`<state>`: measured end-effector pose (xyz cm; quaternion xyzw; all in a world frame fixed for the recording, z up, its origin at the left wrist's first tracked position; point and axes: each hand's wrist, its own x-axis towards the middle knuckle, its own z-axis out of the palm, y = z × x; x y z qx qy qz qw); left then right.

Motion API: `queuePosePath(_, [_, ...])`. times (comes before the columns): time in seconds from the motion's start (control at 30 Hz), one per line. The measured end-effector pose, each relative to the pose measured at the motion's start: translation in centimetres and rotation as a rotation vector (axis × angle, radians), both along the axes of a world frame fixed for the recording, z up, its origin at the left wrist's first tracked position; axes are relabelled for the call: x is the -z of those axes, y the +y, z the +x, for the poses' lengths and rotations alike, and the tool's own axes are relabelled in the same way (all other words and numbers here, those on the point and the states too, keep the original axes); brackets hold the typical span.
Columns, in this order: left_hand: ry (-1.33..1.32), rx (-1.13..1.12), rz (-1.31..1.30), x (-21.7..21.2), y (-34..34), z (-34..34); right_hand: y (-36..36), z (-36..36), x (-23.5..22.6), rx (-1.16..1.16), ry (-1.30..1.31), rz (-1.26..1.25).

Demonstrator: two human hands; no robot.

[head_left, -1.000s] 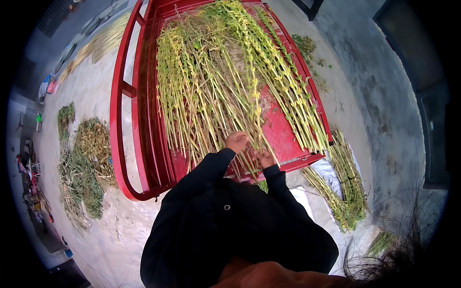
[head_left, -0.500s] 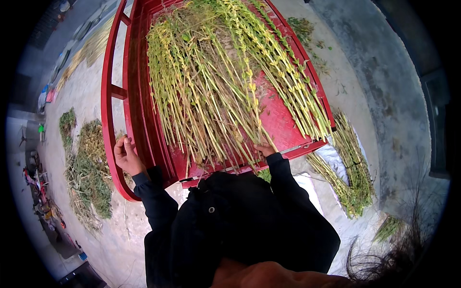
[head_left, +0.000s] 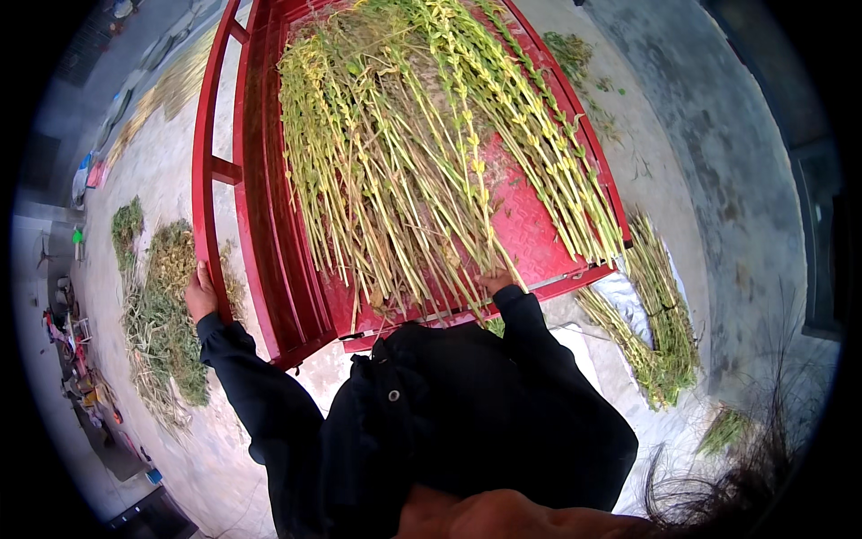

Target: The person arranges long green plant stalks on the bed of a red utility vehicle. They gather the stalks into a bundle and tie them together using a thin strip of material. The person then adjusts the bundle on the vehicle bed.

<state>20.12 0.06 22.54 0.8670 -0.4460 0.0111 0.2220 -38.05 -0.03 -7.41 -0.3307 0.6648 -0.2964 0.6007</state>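
Note:
A red metal cart bed [head_left: 530,235] carries a broad layer of cut plant stalks [head_left: 386,193], their leafy yellow-green tops at the far end and bare stem ends toward me. My left hand [head_left: 201,292] is at the cart's red side rail [head_left: 206,171], fingers closed around its near part. At the near edge of the bed, my right hand [head_left: 493,282] is closed at the stem ends of a few stalks; its fingertips are partly hidden among them. A separate band of stalks [head_left: 543,148] lies along the bed's right side.
Right of the cart, tied stalk bundles [head_left: 660,310] rest on a white sheet [head_left: 620,296]. Heaps of dried greenery [head_left: 171,310] cover the floor on the left. Farther left, assorted clutter [head_left: 85,373] lines the wall. Loose leaves [head_left: 570,54] lie beyond the right cart edge.
My left hand has moved left and slightly down from inside the rail onto it, going from a raised pinch to a grip. My right hand stays at the stem ends.

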Motion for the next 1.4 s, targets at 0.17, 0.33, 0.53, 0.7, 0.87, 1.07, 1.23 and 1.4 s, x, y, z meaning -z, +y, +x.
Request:
queuePosePath(0.17, [-0.194,-0.006,0.013,-1.5,-0.1,-2.7,0.6,1.4,0.5,-0.106,0.505,-0.299])
queuePosePath(0.33, [-0.177,-0.066,0.049,-2.2,0.0,-3.3,0.5,2.3,1.5,-0.227,0.713,-0.411])
queuePosePath(0.53, [-0.179,-0.068,0.035,-2.5,-0.7,-4.0,0.2,2.4,-0.3,-0.318,0.837,-0.346])
queuePosePath(0.7, [-0.236,-0.076,0.033,-2.3,0.0,-3.5,-0.3,3.6,-2.5,-0.283,0.792,-0.367])
queuePosePath(0.87, [-0.208,-0.096,0.03,-2.0,-0.2,-3.4,-0.4,3.2,2.3,-0.053,0.366,-0.405])
queuePosePath(1.07, [-0.228,-0.117,-0.016,-2.7,-0.6,-4.3,-0.2,4.2,-2.3,0.113,-0.149,-0.425])
queuePosePath(1.23, [-0.163,-0.124,-0.084,-2.1,-0.2,-3.8,-0.9,6.0,-9.7,0.027,-0.181,-0.514])
queuePosePath(1.4, [-0.126,-0.139,-0.078,-3.0,0.0,-4.7,-3.0,9.0,-10.7,-0.07,-0.159,-0.5])
